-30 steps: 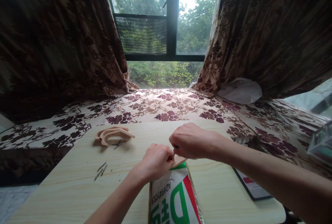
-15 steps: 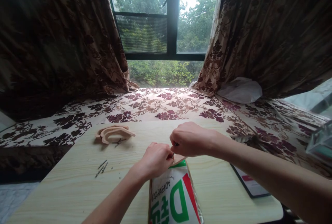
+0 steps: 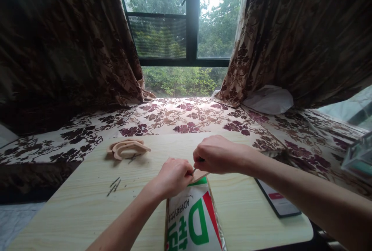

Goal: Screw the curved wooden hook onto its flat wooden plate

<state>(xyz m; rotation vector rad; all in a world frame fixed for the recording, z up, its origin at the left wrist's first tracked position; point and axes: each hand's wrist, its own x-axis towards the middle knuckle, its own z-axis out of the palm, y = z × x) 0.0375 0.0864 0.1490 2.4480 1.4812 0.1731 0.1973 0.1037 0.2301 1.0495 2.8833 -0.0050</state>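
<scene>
Obscured items, counter [image 3: 72, 212]
Slim tool [image 3: 194, 171]: handle mostly hidden in right hand [image 3: 215, 154]. Tan piece [image 3: 200, 173]: partly covered by left hand [image 3: 175, 176]. Printed package [image 3: 192, 220]: cut off below.

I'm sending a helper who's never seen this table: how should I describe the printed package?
Start at the pale table below the window. Nearer than the left hand lies the package. Its big green D and red wedge set it apart from the dark-edged tablet to its right.
</scene>
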